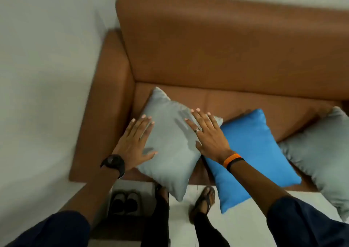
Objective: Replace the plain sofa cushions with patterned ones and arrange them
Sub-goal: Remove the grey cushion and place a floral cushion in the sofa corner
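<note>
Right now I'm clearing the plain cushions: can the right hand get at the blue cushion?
Probably yes. The right hand lies open on the grey cushion, and the blue cushion sits right beside it under that wrist, with nothing on top.

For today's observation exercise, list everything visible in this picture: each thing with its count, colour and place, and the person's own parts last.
sofa: one, brown, against the wall
grey cushions: two, one at the sofa's left end, one at the right edge
blue cushion: one, between the grey ones
shoes: one pair, dark and grey, on the floor
left hand: open, flat on the left grey cushion, black watch at the wrist
right hand: open, flat on the same cushion, ring, orange and black bands
sandalled foot: one, on the floor
</note>
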